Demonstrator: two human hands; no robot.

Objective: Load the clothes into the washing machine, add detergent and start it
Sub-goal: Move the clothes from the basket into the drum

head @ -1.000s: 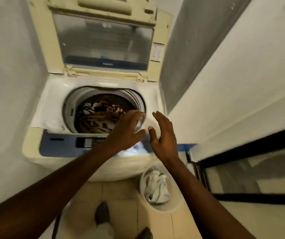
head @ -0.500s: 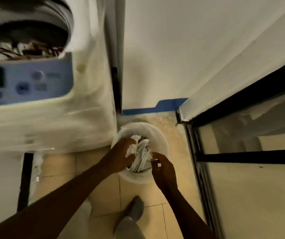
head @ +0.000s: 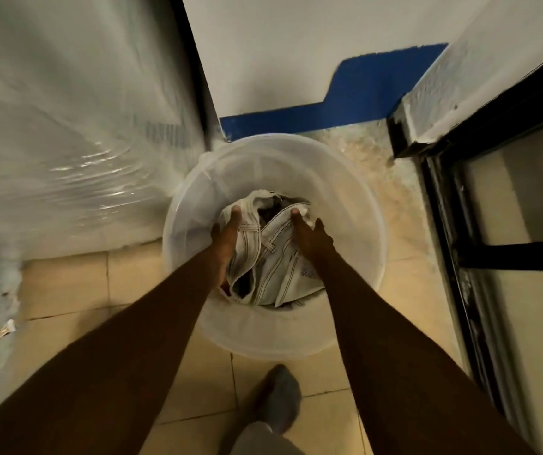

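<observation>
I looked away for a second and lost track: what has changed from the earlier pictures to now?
The view swung down from the open washer to the floor. Both hands left the control panel and went down into the white bucket; the left hand and right hand now press on either side of the white stitched garment, not yet lifted. The bucket stayed on the tiles beside the washing machine, clothes still inside.
</observation>
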